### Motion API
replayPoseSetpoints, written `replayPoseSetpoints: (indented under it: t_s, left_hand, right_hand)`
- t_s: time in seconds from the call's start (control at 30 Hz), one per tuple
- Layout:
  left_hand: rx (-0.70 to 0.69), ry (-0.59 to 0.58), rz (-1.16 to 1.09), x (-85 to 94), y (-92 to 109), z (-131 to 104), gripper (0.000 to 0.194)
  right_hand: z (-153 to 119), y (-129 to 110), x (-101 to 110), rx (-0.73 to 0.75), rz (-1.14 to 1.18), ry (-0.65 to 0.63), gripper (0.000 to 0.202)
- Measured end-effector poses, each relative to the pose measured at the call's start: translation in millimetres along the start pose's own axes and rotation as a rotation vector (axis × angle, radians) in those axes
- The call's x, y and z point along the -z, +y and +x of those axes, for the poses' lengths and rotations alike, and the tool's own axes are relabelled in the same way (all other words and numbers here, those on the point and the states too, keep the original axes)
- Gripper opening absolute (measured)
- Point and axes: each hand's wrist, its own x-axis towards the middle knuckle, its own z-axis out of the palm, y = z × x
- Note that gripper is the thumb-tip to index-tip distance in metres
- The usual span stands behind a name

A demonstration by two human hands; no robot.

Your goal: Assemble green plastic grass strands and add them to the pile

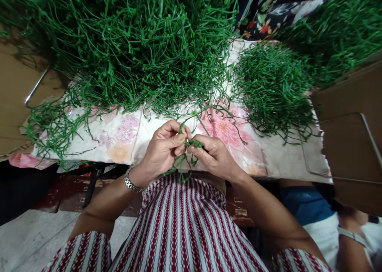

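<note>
Both hands meet just above the near edge of the table point(268, 160), which is covered with a floral cloth. The left hand point(162, 150) and right hand point(213, 154) each pinch a small bundle of green stems point(186, 142) between their fingers. The stems run roughly upright, tips trailing down toward the lap and loose ends arching up toward the big green heap point(143, 41).

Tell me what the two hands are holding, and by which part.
Both hands pinch a small bunch of green stems where the strands meet: left hand and right hand grip it with fingertips, loose ends hanging below.
</note>
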Motion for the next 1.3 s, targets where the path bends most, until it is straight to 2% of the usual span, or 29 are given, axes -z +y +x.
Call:
replayPoseSetpoints:
  t_s: [0.17,0.37,0.53,0.8,1.03,1.3]
  left_hand:
    - [0.108,-0.003,-0.194,-6.1,-3.3,-7.0,0.022]
    - [0.214,0.003,-0.268,-14.5,7.5,-20.7,0.025]
    - [0.189,0.003,-0.288,-20.4,13.4,-27.4,0.023]
    - [0.172,-0.003,-0.360,-24.0,10.8,-28.1,0.015]
    - [0.155,-0.019,-0.397,-25.7,8.0,-26.8,0.014]
    - [0.116,-0.004,-0.396,-27.1,8.8,-26.5,0.017]
  right_hand:
    - [-5.1,5.5,-8.1,0.044,0.231,0.002,0.022]
    - [-9.6,0.6,-9.2,0.010,0.484,-0.083,0.026]
    - [-7.6,-3.6,-8.1,0.018,0.670,-0.113,0.026]
    - [-13.1,1.4,-13.4,-0.028,0.865,-0.102,0.024]
    - [-17.8,1.3,-21.7,-0.076,1.012,0.003,0.024]
    - [-15.2,-4.4,-23.7,-0.056,1.057,0.068,0.020]
